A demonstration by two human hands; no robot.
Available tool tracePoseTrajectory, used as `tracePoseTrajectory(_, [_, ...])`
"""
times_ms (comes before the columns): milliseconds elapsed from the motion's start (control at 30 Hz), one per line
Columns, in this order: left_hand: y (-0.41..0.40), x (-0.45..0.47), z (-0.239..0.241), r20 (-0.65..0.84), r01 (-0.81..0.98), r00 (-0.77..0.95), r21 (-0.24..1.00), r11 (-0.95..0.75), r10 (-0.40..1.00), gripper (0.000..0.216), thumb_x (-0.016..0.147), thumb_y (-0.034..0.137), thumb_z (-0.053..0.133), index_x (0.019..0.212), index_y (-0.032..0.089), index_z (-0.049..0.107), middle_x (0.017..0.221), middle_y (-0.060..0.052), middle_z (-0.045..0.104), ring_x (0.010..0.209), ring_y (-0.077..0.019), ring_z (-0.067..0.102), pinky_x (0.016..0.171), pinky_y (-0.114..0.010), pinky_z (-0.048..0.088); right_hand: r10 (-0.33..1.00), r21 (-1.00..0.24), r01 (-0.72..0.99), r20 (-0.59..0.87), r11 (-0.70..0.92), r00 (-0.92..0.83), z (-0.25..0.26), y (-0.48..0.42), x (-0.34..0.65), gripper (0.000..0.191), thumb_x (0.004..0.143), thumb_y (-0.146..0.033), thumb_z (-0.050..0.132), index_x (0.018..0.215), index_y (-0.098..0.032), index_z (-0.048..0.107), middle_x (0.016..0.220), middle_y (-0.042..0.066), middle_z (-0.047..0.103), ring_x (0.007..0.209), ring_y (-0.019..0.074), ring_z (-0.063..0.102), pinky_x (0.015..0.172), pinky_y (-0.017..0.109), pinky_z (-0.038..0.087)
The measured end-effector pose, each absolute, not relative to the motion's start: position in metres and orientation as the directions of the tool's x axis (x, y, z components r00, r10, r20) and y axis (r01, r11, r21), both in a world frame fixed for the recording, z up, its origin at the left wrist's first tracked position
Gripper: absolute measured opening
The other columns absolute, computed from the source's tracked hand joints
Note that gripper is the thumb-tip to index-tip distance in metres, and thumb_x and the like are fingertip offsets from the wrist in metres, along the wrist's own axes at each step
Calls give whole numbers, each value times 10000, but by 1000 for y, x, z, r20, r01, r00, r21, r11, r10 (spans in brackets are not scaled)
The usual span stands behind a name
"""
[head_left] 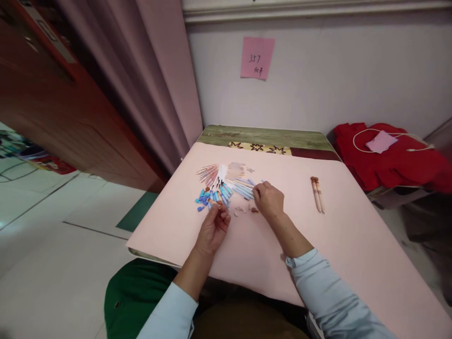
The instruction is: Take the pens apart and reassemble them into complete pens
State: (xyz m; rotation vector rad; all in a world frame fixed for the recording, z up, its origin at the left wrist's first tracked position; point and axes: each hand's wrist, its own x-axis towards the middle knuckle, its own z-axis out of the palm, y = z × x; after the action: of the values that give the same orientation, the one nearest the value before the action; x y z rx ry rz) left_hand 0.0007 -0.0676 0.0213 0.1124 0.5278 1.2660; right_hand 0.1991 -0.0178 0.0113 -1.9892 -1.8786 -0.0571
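My left hand (213, 229) is closed, thumb and fingers pinching a small orange-brown pen barrel (213, 203) at the near edge of the pile. My right hand (270, 199) is closed in a pinch at the right ends of pale blue pen tubes (243, 189); its fingers hide what they grip, if anything. Bright blue barrels (226, 191) lie between the hands. Left of them is a heap of small blue pieces (202, 198). White refills with black ends (221, 173) fan out behind, beside pinkish tubes (209, 173) and clear parts (236, 169).
Two pens with brown tops (317, 195) lie on the right of the pink-covered table (339, 254). Small clear and brown bits (254, 210) sit near my right wrist. Red cloth (381, 162) with a white cable is beyond the right edge; a curtain (151, 70) hangs left.
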Motion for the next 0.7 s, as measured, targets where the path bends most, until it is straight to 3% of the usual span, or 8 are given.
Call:
tracePoseTrajectory(133, [-69,0,21,-326,-866,182,394,309,928,54,883,164,615,894,118,642,748,-7,631,580,-43,588,579,-149,552,951,-218,976,303,16,52,14,-20,199,276,969,-327,429,932,-201,672,929,55,628,731,143,544,572,280,250])
tracePoseTrajectory(267, [-74,-2,19,-320,-836,175,451,312,931,80,874,199,633,892,122,648,807,-34,687,611,-71,625,598,-187,579,897,-277,958,438,72,59,17,-32,201,263,965,-314,427,934,-195,659,935,55,631,732,141,543,577,268,261])
tracePoseTrajectory(367, [-78,-2,19,-281,-811,187,496,310,941,85,850,196,660,895,123,655,1072,-83,705,762,-113,680,643,-205,594,839,-373,919,536,132,97,19,-44,199,253,943,-333,465,871,-191,662,881,39,647,724,132,558,581,251,285])
tracePoseTrajectory(467, [-80,-3,20,-242,-807,195,512,296,950,94,843,158,660,932,128,664,1299,-94,621,862,-120,690,656,-173,587,810,-391,883,586,258,23,22,-56,187,241,921,-312,490,814,-199,674,805,20,661,713,119,579,613,231,322])
tracePoseTrajectory(567, [-79,-3,20,-242,-818,185,498,286,952,94,857,142,638,944,124,668,1294,-95,628,839,-107,694,652,-154,582,805,-339,864,582,373,-119,25,-67,171,215,892,-270,516,778,-212,689,740,4,656,669,104,577,619,222,334])
tracePoseTrajectory(700, [-74,-3,20,-289,-849,142,456,267,947,83,880,115,597,919,98,669,1136,-107,698,816,-103,696,719,-166,589,805,-312,837,546,450,-230,27,-74,159,213,887,-261,525,766,-212,694,709,2,650,654,99,581,613,219,343])
